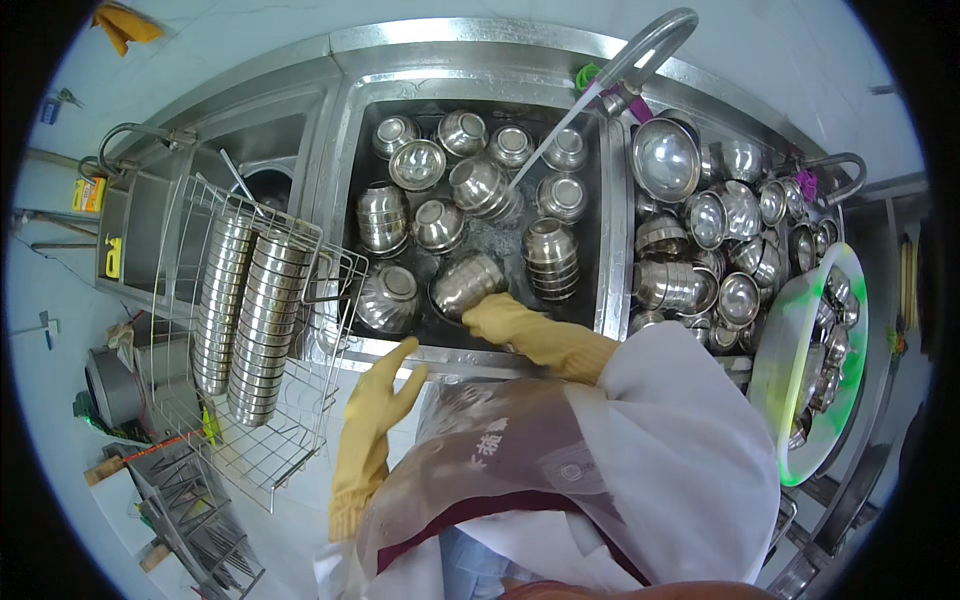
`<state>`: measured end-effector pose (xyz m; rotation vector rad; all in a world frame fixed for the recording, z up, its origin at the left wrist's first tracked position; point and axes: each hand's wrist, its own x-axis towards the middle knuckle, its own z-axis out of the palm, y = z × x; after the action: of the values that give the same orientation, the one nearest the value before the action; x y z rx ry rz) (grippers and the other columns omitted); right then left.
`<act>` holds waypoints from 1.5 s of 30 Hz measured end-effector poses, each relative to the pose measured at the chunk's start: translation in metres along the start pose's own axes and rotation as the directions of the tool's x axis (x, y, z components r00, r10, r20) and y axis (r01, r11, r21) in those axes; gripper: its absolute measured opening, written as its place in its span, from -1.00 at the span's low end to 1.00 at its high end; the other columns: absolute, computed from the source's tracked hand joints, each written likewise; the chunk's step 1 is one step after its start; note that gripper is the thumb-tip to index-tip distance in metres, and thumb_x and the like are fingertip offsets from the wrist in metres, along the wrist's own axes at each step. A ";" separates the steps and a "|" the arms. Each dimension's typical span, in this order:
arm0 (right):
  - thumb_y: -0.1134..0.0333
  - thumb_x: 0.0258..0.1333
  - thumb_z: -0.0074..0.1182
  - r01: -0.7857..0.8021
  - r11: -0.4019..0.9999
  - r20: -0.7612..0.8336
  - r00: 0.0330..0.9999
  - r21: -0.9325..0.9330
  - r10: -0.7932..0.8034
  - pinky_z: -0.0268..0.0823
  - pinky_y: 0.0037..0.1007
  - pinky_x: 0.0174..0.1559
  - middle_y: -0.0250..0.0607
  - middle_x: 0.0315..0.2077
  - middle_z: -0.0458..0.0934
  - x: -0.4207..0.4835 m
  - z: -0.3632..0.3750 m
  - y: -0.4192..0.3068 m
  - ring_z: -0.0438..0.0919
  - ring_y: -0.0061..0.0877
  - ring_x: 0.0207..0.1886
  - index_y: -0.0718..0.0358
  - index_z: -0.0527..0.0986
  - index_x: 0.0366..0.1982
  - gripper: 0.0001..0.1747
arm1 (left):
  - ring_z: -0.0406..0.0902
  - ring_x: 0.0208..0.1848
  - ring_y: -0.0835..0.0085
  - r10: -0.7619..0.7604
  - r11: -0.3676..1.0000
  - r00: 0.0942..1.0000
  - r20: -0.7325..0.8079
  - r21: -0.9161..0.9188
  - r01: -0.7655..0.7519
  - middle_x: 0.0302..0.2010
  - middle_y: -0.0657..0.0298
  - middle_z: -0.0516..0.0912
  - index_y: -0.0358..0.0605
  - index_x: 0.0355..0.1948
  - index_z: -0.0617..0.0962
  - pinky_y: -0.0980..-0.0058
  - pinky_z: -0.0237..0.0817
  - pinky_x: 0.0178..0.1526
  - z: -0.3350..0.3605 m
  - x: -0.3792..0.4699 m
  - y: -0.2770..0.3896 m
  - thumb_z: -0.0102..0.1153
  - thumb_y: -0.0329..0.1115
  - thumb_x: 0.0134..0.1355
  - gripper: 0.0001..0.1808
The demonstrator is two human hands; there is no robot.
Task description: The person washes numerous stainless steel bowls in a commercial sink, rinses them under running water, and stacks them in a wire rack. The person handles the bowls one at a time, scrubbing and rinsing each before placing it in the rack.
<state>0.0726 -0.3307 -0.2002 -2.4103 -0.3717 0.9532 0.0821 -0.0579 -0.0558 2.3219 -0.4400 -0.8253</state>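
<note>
My right hand (495, 321), in a yellow rubber glove, grips the rim of a stainless steel bowl (469, 285) tilted on its side in the middle sink (480, 361). Its fingertips are partly hidden by the bowl. My left hand (384, 386), gloved alike, hovers by the sink's front edge, fingers apart and holding nothing. Closest to it is a fluted steel bowl (388, 298) lying upside down. A stream from the curved faucet (649, 49) strikes another tilted bowl (478, 184). Around these, several overturned bowls and nested stacks (551, 259) sit in the water.
At left, a wire basket (292, 442) holds two long rows of nested bowls (270, 330). The right sink is heaped with steel bowls (665, 159). In front of it, a green-and-white plastic tub (847, 375) leans, with metal ware inside. A second faucet (127, 139) rises at far left.
</note>
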 end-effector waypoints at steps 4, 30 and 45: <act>0.10 0.24 0.37 0.102 0.993 -0.101 0.989 -0.059 -0.107 0.54 -0.02 0.07 0.07 -0.08 0.77 -0.012 0.000 0.011 0.74 0.01 0.03 0.14 0.69 0.03 -0.60 | 0.57 0.42 -0.09 0.204 0.968 0.979 -0.026 0.158 -0.197 0.36 -0.15 0.66 -0.22 0.40 0.57 0.15 0.40 0.47 0.049 0.072 -0.018 0.42 -0.09 0.39 -0.33; 0.11 0.56 0.22 0.171 0.099 -0.197 0.876 0.980 0.440 0.39 -0.53 0.14 -0.53 -0.06 0.73 -0.168 -0.035 0.066 0.60 -0.74 0.02 0.18 0.68 0.08 -0.68 | 0.57 0.39 0.08 -0.660 0.129 0.668 0.343 -0.825 0.551 0.46 0.24 0.63 0.21 0.46 0.57 -0.20 0.37 0.29 0.088 0.214 -0.154 0.26 0.65 0.23 0.00; 0.15 0.49 0.35 -0.057 0.203 -0.080 0.790 0.978 0.608 0.29 -0.57 -0.17 -0.56 -0.35 0.55 -0.130 0.015 0.091 0.40 -0.74 -0.27 0.22 0.67 -0.10 -0.73 | 0.65 0.39 0.03 -0.383 0.836 0.886 0.259 0.505 0.214 0.31 -0.01 0.73 0.12 0.36 0.67 0.12 0.49 0.42 0.153 0.222 -0.044 0.44 -0.12 0.34 -0.43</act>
<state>-0.0252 -0.4557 -0.1877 -1.3935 0.8258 0.4315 0.1515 -0.2022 -0.2771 2.7373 -0.4625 -1.4434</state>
